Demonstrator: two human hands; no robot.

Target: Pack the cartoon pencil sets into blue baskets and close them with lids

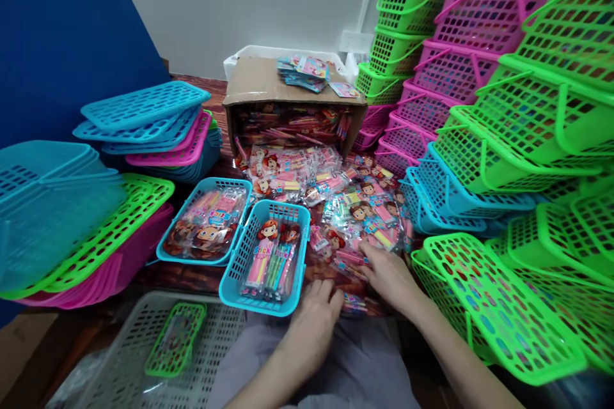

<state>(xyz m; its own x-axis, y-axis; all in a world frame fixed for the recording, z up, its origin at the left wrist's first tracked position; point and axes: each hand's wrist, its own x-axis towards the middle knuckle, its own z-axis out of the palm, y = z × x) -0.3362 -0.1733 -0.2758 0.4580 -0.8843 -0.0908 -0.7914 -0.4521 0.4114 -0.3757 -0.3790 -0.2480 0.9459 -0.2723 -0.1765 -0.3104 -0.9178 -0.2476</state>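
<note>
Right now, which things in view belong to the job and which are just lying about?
Seemingly in use:
front blue basket, holding packets
loose packet pile, at the right hand
left hand, beside the basket

Seemingly lying about:
blue panel
white tub behind the cardboard box
gray crate below

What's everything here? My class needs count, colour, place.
Table: one, brown, centre
Front baskets: two, blue, table
Box: one, brown, back
Packets: many, multicoloured, table, box, front baskets
Cards: several, multicoloured, on box
Tub: one, white, behind box
Right baskets: many, green, pink, blue, right
Left baskets: many, blue, green, pink, left
Lids: several, mostly blue, left
Crate: one, grey, lower left
Small basket: one, green, in crate
Wall: one, grey, back
Socket: one, white, wall
Panel: one, blue, left
Trousers: one, grey, front
Left hand: one, bare, by front baskets
Right hand: one, bare, at packets
</note>
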